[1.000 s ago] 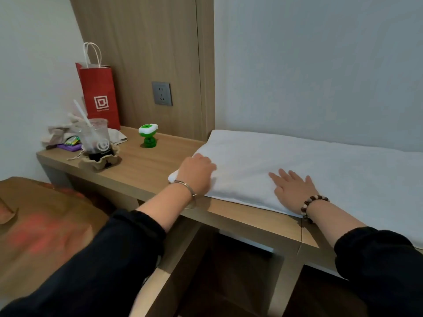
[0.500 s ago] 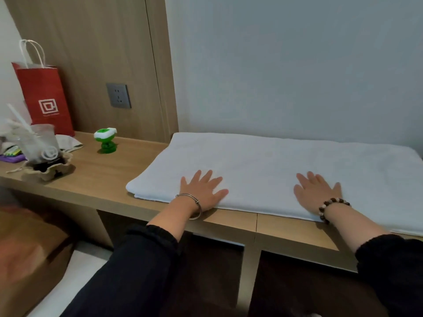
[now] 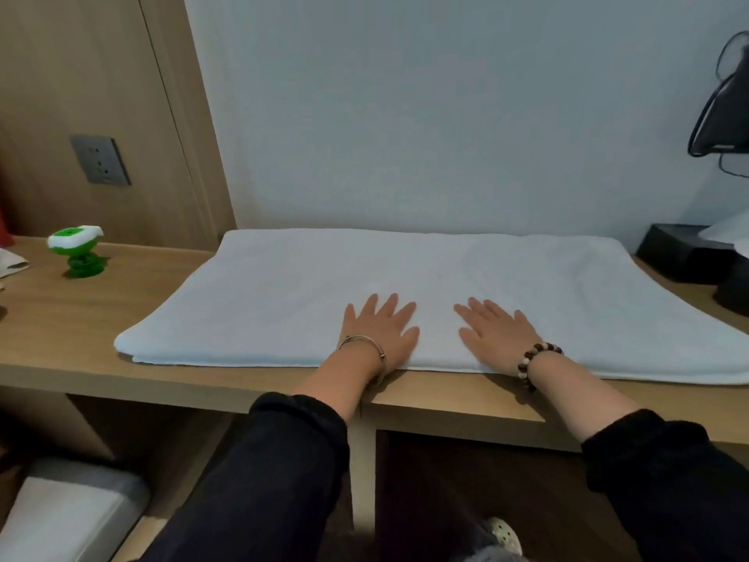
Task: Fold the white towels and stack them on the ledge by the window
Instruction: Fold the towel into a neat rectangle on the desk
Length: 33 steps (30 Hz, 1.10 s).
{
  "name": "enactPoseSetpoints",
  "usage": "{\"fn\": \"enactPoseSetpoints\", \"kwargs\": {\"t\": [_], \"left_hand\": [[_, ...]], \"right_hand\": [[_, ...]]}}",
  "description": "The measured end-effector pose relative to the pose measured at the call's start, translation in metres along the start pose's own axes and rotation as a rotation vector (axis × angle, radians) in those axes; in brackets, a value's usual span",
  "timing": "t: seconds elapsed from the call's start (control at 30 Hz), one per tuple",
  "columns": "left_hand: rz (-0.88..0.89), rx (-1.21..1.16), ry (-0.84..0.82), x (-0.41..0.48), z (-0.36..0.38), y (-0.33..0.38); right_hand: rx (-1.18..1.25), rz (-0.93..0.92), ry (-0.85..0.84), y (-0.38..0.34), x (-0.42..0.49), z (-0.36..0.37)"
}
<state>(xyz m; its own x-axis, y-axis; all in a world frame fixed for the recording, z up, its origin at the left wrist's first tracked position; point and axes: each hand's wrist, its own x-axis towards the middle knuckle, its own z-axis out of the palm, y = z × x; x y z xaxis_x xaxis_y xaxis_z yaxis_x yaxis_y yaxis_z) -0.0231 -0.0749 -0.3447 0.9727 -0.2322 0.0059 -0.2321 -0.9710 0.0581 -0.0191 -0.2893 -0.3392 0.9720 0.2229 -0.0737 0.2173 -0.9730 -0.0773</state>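
A white towel (image 3: 283, 294) lies spread flat along the wooden ledge (image 3: 101, 375), folded lengthwise, with its long edge near the ledge's front. My left hand (image 3: 379, 332) rests palm down on the towel's near middle, fingers spread, a metal bangle at the wrist. Beside it, my right hand (image 3: 496, 332) also presses flat on the towel, fingers apart, a bead bracelet at the wrist. Neither hand grips anything.
A small green and white gadget (image 3: 77, 249) stands on the ledge left of the towel, under a grey wall socket (image 3: 99, 160). A black box (image 3: 681, 257) sits at the right end. A dark fan (image 3: 725, 115) is at the upper right. Open shelves lie beneath the ledge.
My view has swung right, so the red bag and cup have left the frame. Both hands have slid inward along the towel and now lie close together at its middle.
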Motion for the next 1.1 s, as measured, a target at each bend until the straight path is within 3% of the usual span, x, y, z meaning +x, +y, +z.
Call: {"fn": "enactPoseSetpoints", "kwargs": {"t": [0.17, 0.4, 0.5, 0.6, 0.67, 0.8, 0.87, 0.93, 1.1], "left_hand": [[-0.01, -0.031, -0.016, -0.001, -0.002, -0.002], [-0.279, -0.058, 0.136, 0.008, -0.013, 0.05], [-0.134, -0.131, 0.142, 0.02, -0.011, 0.083], [0.101, -0.133, 0.033, 0.022, -0.005, 0.102], [0.175, -0.034, -0.016, 0.023, 0.001, 0.101], [0.179, 0.011, -0.015, 0.023, 0.004, 0.099], [0.176, 0.032, -0.016, 0.022, 0.004, 0.102], [0.195, 0.024, 0.007, 0.02, 0.003, 0.104], [0.461, 0.03, 0.053, 0.011, 0.002, 0.103]], "right_hand": [[-0.018, 0.423, 0.063, 0.088, -0.015, -0.013], [0.023, 0.413, -0.017, 0.062, -0.024, -0.008], [0.036, 0.304, 0.001, 0.048, -0.036, -0.004], [0.033, 0.205, 0.022, 0.065, -0.05, -0.003], [0.042, 0.306, 0.054, 0.097, -0.063, -0.006], [0.058, 0.741, 0.102, 0.152, -0.093, -0.012], [0.072, 0.805, 0.06, 0.153, -0.094, -0.012], [0.083, 0.707, 0.047, 0.143, -0.092, -0.014], [0.149, 0.229, 0.098, 0.122, -0.109, -0.013]]}}
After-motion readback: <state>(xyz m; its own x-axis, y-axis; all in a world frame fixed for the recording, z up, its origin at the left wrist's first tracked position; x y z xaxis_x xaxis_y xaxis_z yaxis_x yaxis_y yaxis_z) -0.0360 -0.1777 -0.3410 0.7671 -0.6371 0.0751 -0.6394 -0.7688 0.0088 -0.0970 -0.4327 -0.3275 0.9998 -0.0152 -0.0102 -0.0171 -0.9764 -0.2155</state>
